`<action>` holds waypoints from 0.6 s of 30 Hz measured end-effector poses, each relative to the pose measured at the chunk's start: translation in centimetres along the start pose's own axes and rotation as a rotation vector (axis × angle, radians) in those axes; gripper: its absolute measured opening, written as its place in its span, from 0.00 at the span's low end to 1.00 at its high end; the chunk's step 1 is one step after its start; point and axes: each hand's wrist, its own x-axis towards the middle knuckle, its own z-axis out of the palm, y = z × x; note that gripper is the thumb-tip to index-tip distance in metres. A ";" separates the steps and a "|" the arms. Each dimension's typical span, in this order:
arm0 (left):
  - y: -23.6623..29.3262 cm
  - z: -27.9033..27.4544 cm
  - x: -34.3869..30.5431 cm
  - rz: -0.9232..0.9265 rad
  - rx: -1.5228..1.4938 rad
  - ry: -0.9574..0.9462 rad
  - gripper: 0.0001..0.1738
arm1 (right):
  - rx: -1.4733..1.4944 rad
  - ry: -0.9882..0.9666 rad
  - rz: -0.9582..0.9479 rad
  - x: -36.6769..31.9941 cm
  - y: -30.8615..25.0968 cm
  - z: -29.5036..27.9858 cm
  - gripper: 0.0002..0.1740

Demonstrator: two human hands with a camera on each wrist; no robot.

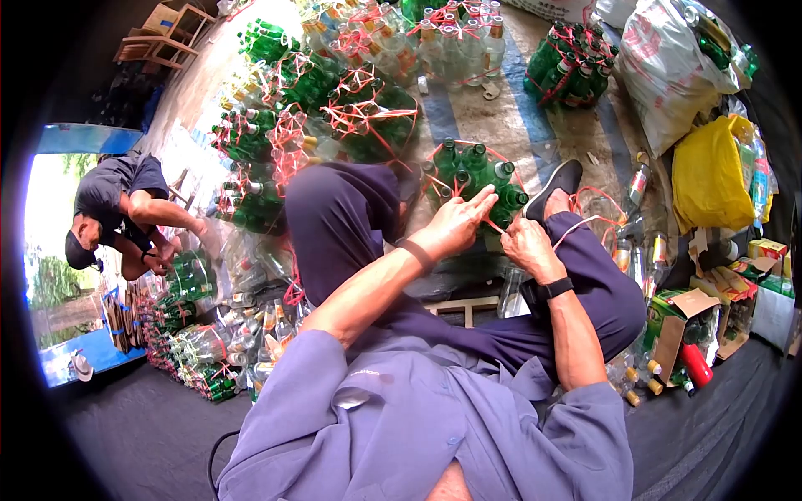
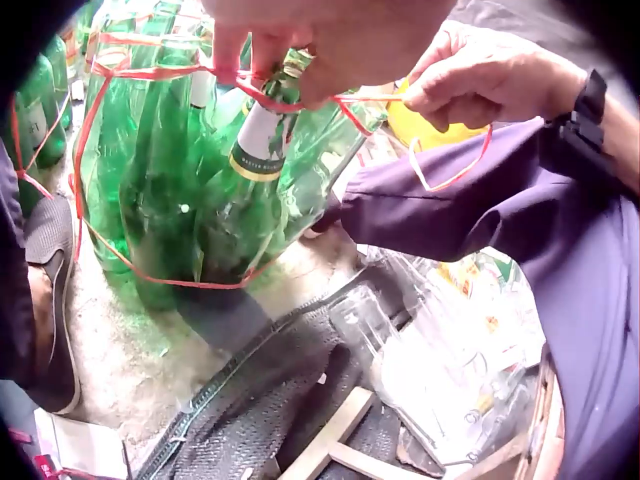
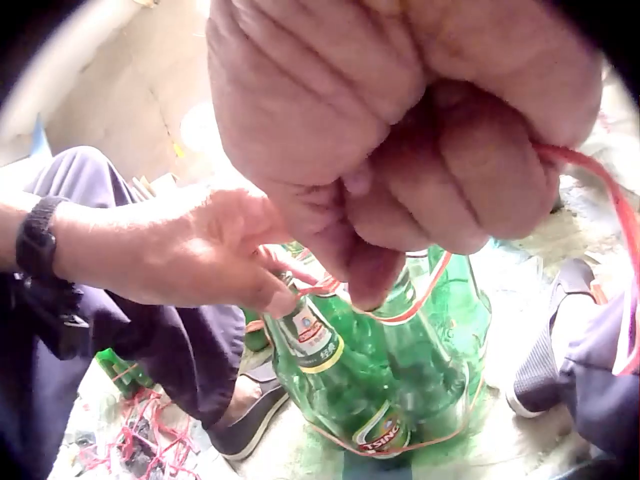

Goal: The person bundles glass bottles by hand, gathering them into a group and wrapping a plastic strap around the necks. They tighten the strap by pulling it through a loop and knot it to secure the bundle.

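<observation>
Between the person's feet stands a bundle of green glass bottles [image 1: 474, 159], ringed by red plastic string [image 2: 182, 284] near the necks and again lower down. At the necks, the left hand [image 1: 455, 224] pinches the string, its fingers against the bottle tops. To its right, the right hand [image 1: 532, 249] grips a length of the same string, pulled taut between both hands in the left wrist view. A loose string end [image 3: 606, 185] trails from the right fist. One bottle beside the left hand carries a white neck label [image 2: 265, 140].
More tied bottle bundles [image 1: 368, 117] fill the floor ahead and left. On the right are a white sack [image 1: 664, 71], a yellow bag [image 1: 710, 179] and open cartons [image 1: 681, 321]. Clear bottles [image 1: 511, 292] lie near the right knee. Another person [image 1: 134, 200] crouches at left.
</observation>
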 end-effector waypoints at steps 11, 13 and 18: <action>0.3 0.2 0.2 -0.005 -0.026 0.092 0.39 | -0.150 0.178 -0.101 1.9 1.8 -1.4 0.12; 0.3 0.5 0.3 -0.022 -0.072 0.125 0.35 | -0.180 0.173 -0.069 2.2 2.5 -1.0 0.12; 1.1 -0.2 1.3 -0.013 -0.030 0.200 0.29 | -0.078 0.155 0.016 2.5 4.5 0.4 0.11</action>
